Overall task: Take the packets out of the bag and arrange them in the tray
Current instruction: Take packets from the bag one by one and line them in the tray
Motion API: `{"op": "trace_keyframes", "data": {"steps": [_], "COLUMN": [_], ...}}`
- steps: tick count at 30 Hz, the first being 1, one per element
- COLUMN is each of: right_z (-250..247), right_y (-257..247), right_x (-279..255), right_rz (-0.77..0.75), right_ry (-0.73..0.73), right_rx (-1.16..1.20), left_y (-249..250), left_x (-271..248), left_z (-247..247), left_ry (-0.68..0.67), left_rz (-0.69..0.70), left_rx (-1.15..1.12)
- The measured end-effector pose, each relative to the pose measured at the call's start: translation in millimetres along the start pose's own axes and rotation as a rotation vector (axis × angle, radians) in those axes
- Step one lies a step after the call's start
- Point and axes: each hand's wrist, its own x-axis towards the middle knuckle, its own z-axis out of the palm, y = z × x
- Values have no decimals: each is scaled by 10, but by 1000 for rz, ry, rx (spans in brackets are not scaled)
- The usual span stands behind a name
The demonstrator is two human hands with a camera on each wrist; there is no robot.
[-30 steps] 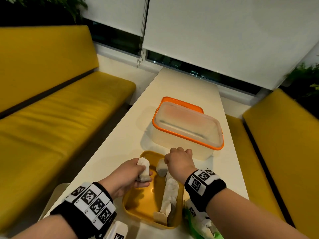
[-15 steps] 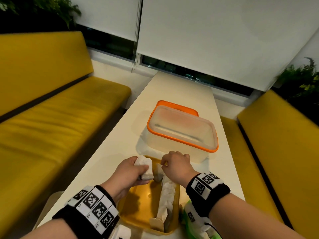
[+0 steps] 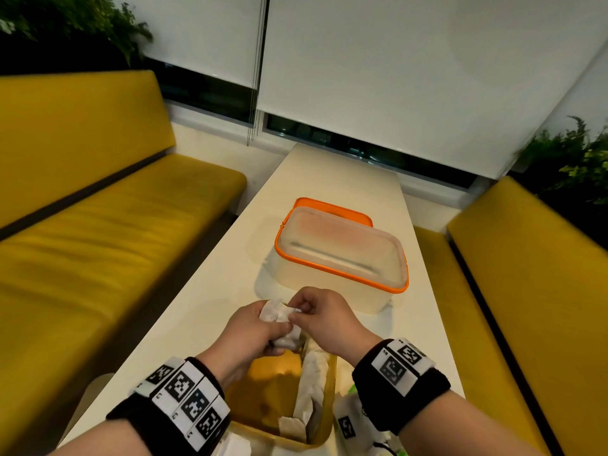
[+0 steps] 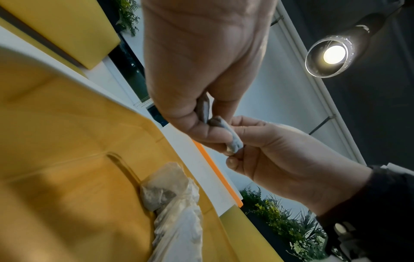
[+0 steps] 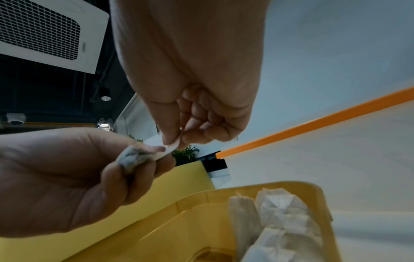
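My left hand [image 3: 263, 327] holds a small white packet [image 3: 274, 314] just above the far end of the yellow tray [image 3: 263, 390]. The right hand [image 3: 306, 314] pinches a flat corner of the same packet [image 5: 134, 157] between thumb and forefinger [image 5: 172, 140]. In the left wrist view the packet [image 4: 233, 143] sits bunched between both hands. A row of several white packets [image 3: 312, 383] lies along the tray's right side [image 5: 280, 221]. The green and white bag [image 3: 348, 419] shows partly under my right wrist.
A clear container with an orange rim [image 3: 342, 255] stands on the white table [image 3: 204, 307] just beyond the tray. Yellow benches [image 3: 115, 241] run along both sides of the table.
Both hands rose from the tray's far end and met. The right hand left the row of packets and now pinches the packet that the left hand holds.
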Motion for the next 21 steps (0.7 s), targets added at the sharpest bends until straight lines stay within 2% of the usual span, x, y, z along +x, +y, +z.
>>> {"op": "trace_keyframes", "data": {"steps": [5,12,17,21], "right_z": [-73,113,166,207], "right_y": [96,256,296,320], "right_x": [88,252,276,300], "right_rz": [40,178,110,76], "right_ry": [9,-132,-94,-140], "right_rx": [-172,-449,-703,-804], "left_y": [-35,-93,-85,-92], "left_x": [20,-3,-20,-10], "left_z": [-124,-179,-230,-241], "left_ry": [87,97,69,58], "left_rz": [-34,-84,-107,-123], "left_rx": [-29,-19,-18,-15]}}
